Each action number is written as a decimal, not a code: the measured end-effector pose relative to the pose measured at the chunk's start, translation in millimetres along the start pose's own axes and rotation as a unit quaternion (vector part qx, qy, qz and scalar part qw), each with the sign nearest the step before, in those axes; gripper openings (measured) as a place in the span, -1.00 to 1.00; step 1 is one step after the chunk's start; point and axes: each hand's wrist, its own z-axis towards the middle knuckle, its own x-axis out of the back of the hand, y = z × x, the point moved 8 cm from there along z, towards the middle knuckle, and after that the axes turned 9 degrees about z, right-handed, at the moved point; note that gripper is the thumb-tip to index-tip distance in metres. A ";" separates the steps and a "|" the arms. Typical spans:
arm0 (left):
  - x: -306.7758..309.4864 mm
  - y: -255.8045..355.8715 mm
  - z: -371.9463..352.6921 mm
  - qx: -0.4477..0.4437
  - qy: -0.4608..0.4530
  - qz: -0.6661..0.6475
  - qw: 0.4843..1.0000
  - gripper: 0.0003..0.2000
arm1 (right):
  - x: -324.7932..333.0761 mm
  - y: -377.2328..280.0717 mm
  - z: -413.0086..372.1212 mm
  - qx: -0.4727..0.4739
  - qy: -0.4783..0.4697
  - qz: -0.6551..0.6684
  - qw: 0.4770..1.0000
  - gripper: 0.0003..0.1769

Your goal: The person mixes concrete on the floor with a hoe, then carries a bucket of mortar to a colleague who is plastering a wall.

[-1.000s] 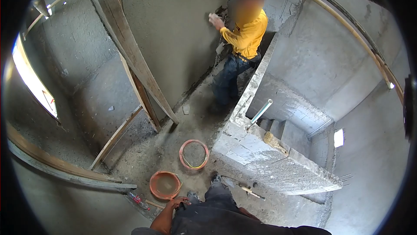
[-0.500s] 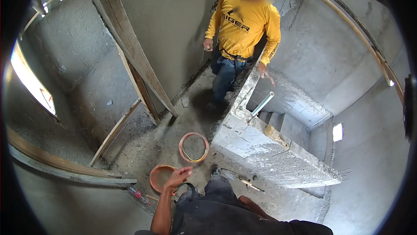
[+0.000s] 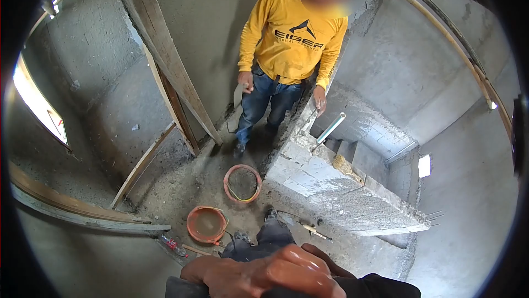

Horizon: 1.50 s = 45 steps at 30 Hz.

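Observation:
My left hand point(image 3: 275, 270) is raised close in front of my chest, large at the bottom of the view. Its fingers are curled, and what they hold, if anything, is hidden. Of my right arm point(image 3: 325, 259) only a part shows beside my body; that hand is out of sight. Below me on the floor stands an orange bucket point(image 3: 190, 225) with murky liquid in it. A second reddish bucket point(image 3: 226, 183) stands a little farther off. A tool with a pale handle point(image 3: 314, 230) lies right of my feet.
A co-worker in a yellow shirt point(image 3: 295, 33) stands ahead, holding a flat trowel point(image 3: 238, 95), one hand on the low block wall point(image 3: 308, 171). A pipe point(image 3: 332, 128) and a brush point(image 3: 346, 168) are on that wall. Wooden props point(image 3: 165, 50) and a plastic bottle point(image 3: 173, 245) are left.
My left hand has come up from beside the orange bucket to my chest, its fingers now curled. The co-worker has stepped closer, and the trowel in their hand shows more plainly.

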 end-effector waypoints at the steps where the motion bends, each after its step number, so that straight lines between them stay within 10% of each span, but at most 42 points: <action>1: -5.8 -2.0 0.3 -0.032 0.000 -0.037 0.999 -0.46 | -3.4 -29.1 -3.2 -0.029 0.033 0.029 0.999 -0.55; 4: -16.9 -1.9 -1.8 -0.043 0.017 -0.069 0.997 -0.50 | -5.5 86.1 -10.4 -0.335 0.116 0.230 0.906 -0.73; 6: -17.7 -1.8 -7.4 -0.029 0.022 -0.068 0.997 -0.52 | -13.6 151.5 -2.9 -0.169 -0.012 0.166 0.971 -0.79; 8: -15.9 -5.2 -11.7 -0.026 0.015 -0.070 0.997 -0.54 | -17.7 133.4 -18.5 -0.316 0.100 0.296 0.896 -0.77; 11: -14.8 -7.5 -11.7 0.000 0.006 -0.079 0.997 -0.56 | -24.8 157.0 -17.9 -0.212 0.095 0.245 0.941 -0.79; 14: -17.9 -3.1 3.3 0.117 0.016 -0.119 0.986 -0.57 | -34.4 132.9 -29.8 -0.313 0.110 0.351 0.875 -0.80; 17: -22.6 -5.8 -4.9 0.155 0.030 -0.174 0.972 -0.57 | -32.9 73.1 -19.5 0.009 -0.003 -0.054 0.998 -0.77; 21: -27.5 -13.5 -14.8 0.176 0.035 -0.224 0.958 -0.57 | -33.4 93.4 -20.3 -0.088 0.027 0.135 0.987 -0.72; 24: -31.6 -18.5 -15.1 0.194 0.036 -0.241 0.950 -0.57 | -25.1 128.7 -15.2 -0.148 0.032 -0.025 0.988 -0.76; 28: -37.6 -28.8 -17.3 0.217 0.036 -0.254 0.942 -0.58 | -2.9 104.4 -19.8 -0.469 0.219 0.121 0.847 -0.72; 32: -46.4 -39.0 -18.8 0.240 0.031 -0.265 0.934 -0.59 | 97.9 -10.9 33.1 -0.204 0.348 -0.178 0.897 -0.72; 34: -50.1 -44.2 -18.5 0.247 0.029 -0.267 0.931 -0.59 | 154.9 -113.8 39.2 -0.062 0.492 0.015 0.868 -0.79; 35: -52.4 -47.7 -16.6 0.251 0.027 -0.266 0.930 -0.59 | 179.6 -185.6 40.5 0.037 0.526 -0.031 0.849 -0.46; 38: -60.1 -52.9 -18.6 0.258 0.024 -0.269 0.928 -0.60 | 235.5 -307.7 51.4 0.081 0.422 0.040 0.902 -0.04; 45: -69.0 -50.1 -16.6 0.262 0.029 -0.271 0.926 -0.61 | 280.3 -364.0 50.5 0.261 0.392 0.217 0.855 -0.20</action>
